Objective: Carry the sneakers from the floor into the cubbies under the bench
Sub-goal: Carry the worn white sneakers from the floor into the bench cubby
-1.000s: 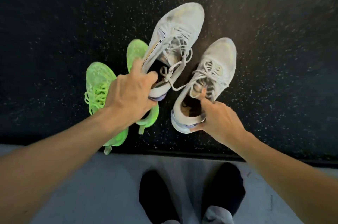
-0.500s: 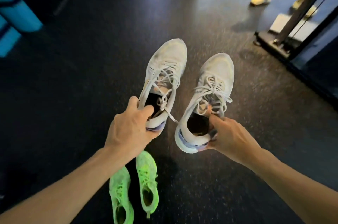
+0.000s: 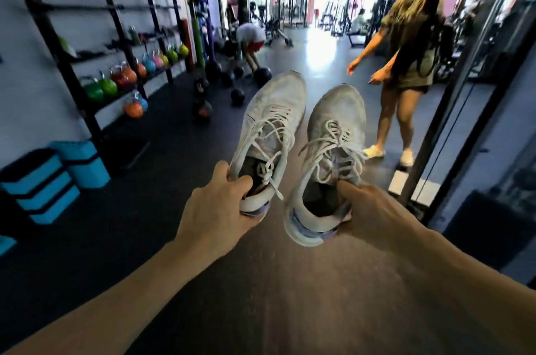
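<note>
I hold two white lace-up sneakers in the air in front of me, toes pointing away. My left hand (image 3: pixel 216 206) grips the left white sneaker (image 3: pixel 272 119) at its heel collar, thumb inside the opening. My right hand (image 3: pixel 374 209) grips the right white sneaker (image 3: pixel 333 134) at its heel, fingers inside the opening. Loose laces hang from both. No bench, cubbies or green sneakers are in view.
A black rack (image 3: pixel 95 70) with coloured kettlebells (image 3: pixel 116 82) lines the left wall, blue blocks (image 3: pixel 52 177) stacked below it. Black weights (image 3: pixel 203 108) lie on the dark floor ahead. A person (image 3: pixel 406 64) stands at right by a metal post (image 3: pixel 452 85); another person (image 3: pixel 251 41) bends farther back.
Both hands lifted the white sneakers off the floor and kept hold. The view rose from the floor to the gym room; the green sneakers dropped out of sight.
</note>
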{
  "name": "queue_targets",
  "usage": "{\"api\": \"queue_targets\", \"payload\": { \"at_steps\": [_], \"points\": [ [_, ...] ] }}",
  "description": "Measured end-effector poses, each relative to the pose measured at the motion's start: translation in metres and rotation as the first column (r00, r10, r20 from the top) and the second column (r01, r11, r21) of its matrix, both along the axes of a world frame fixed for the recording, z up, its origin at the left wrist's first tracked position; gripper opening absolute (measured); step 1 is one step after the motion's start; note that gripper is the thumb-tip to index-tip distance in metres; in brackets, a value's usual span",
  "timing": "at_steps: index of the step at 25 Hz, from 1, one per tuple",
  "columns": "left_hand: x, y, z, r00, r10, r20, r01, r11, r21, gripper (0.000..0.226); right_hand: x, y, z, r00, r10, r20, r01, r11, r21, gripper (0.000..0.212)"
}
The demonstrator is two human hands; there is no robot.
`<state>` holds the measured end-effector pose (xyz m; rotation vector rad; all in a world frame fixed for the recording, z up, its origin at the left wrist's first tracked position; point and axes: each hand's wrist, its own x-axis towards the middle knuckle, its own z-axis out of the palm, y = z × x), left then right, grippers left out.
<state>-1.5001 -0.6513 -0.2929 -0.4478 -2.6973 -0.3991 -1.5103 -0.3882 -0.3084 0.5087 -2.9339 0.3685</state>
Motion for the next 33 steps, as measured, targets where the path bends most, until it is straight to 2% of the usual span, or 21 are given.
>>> {"api": "queue_targets", "payload": {
  "at_steps": [5, 8, 13, 17, 24, 28, 33],
  "points": [
    [0.025, 0.001, 0.126, 0.997, 0.014, -0.081, -0.013, 1.000, 0.008, 0.034, 0.023, 0.010, 0.134, 0.993, 0.012, -0.114, -0.009, 1.000, 0.029, 0.049],
    [0.041, 0.009, 0.175, 0.992, -0.019, -0.121, 0.021, 1.000, 0.015, 0.034, 0.046, 0.020, 0.192, 0.989, -0.008, -0.147, 0.012, 1.000, 0.022, 0.055],
    [0.072, 0.042, 0.225, 0.958, -0.161, -0.236, 0.169, 0.985, 0.016, 0.036, 0.113, 0.045, 0.259, 0.969, -0.114, -0.218, 0.127, 0.991, 0.049, 0.055],
    [0.093, 0.078, 0.239, 0.911, -0.308, -0.273, 0.335, 0.940, 0.060, 0.036, 0.189, 0.067, 0.283, 0.929, -0.286, -0.235, 0.304, 0.952, 0.045, 0.062],
    [0.181, 0.173, 0.268, 0.722, -0.609, -0.329, 0.656, 0.754, 0.044, 0.039, 0.368, 0.115, 0.307, 0.791, -0.577, -0.204, 0.588, 0.809, -0.009, 0.074],
    [0.268, 0.244, 0.284, 0.544, -0.761, -0.355, 0.822, 0.567, 0.044, 0.041, 0.500, 0.140, 0.321, 0.652, -0.719, -0.240, 0.730, 0.681, -0.057, 0.066],
    [0.413, 0.331, 0.291, 0.346, -0.850, -0.398, 0.932, 0.361, 0.039, 0.042, 0.673, 0.166, 0.324, 0.489, -0.832, -0.262, 0.853, 0.519, -0.059, 0.061]
  ]
}}
